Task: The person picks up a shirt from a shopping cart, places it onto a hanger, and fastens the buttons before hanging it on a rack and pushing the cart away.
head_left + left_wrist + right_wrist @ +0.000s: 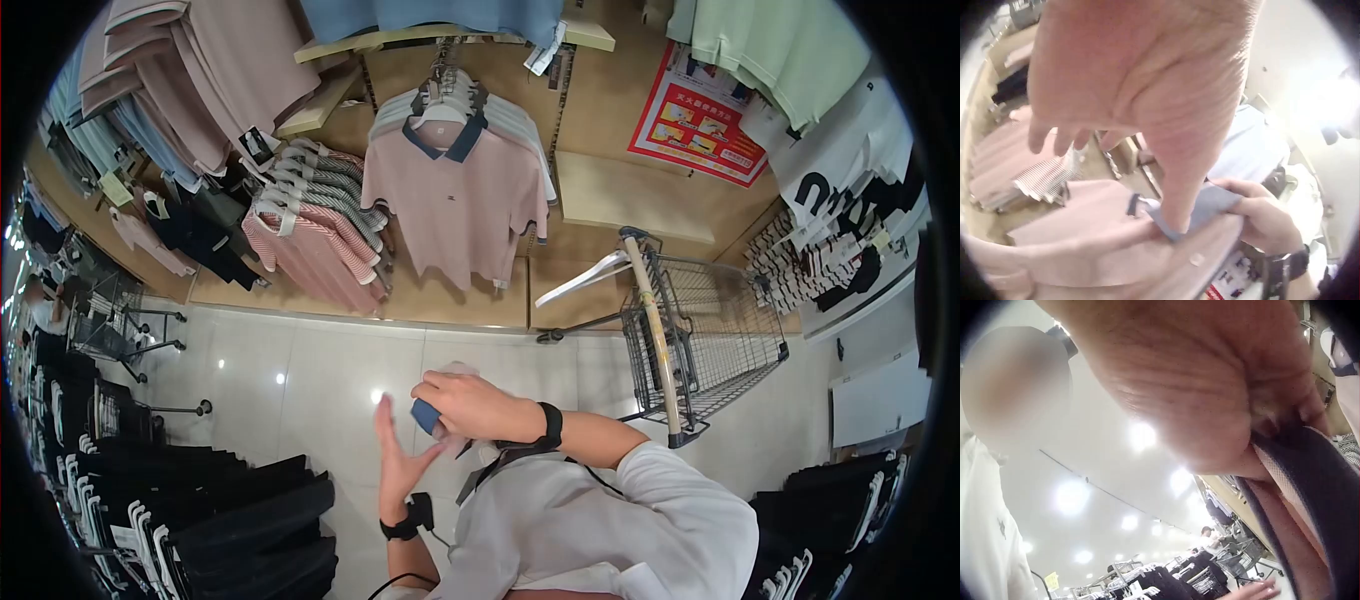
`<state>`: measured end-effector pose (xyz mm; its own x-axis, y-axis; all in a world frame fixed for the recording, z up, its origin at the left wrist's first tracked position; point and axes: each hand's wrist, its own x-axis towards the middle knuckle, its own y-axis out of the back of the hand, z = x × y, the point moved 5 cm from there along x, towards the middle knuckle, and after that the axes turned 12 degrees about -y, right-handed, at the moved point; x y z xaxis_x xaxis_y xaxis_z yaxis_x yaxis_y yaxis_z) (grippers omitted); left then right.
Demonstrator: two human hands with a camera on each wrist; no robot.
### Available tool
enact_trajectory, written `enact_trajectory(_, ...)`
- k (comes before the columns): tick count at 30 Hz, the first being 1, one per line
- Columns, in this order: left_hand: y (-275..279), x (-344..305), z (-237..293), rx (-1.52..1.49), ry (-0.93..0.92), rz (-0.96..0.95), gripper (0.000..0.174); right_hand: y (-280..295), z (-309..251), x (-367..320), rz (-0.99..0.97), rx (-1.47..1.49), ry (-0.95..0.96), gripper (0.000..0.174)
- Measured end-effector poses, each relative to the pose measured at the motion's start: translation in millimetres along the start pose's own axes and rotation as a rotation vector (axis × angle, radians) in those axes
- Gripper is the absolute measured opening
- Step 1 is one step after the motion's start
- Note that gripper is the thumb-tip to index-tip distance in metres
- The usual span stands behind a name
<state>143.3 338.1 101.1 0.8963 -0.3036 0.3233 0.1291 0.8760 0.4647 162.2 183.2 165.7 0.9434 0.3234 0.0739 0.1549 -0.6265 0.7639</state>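
Observation:
A pink polo shirt (1097, 215) with a blue-grey collar (1213, 203) is bunched up in front of my chest. My right hand (480, 408) grips it at the collar, which in the right wrist view hangs as a dark band (1335, 487) from the curled fingers. On the other side, my left hand (398, 470) is spread with its fingers straight. Its thumb overlaps the collar in the left wrist view, while the other fingers stand apart from the cloth. In the head view, my right hand and forearm hide much of the shirt.
A similar pink polo (455, 200) hangs at the wall display, with striped shirts (315, 235) left of it. To the right stands a shopping cart (725, 330); a white hanger (585, 278) is by its handle. Racks of dark clothes (240, 520) flank me.

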Motion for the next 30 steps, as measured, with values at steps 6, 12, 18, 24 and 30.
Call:
enact_trajectory(6, -51.3, 46.8, -21.5, -0.026, 0.032, -0.009, 0.032, 25.7, 31.6, 18.9, 0.146, 0.119, -0.069, 0.04)
enact_trajectory(12, -63.0, 138.2, -3.0, 0.139, -0.127, 0.094, 0.033, 53.2, 107.3, 37.9, 0.306, 0.069, -0.142, 0.04)
enact_trajectory(18, -71.0, 209.6, 9.0, 0.109, -0.195, 0.098, 0.027, 85.5, 209.4, 36.2, 0.504, -0.013, -0.286, 0.037)
enact_trajectory(24, -80.2, 265.3, -15.1, 0.107, -0.165, 0.222, 0.037, 98.7, 281.9, -5.1, 0.542, 0.113, -0.54, 0.029)
enact_trajectory(30, -118.8, 294.2, -29.9, -0.1, -0.027, -0.007, 0.027, 55.9, 367.8, -34.0, 0.699, 0.557, -0.811, 0.05)
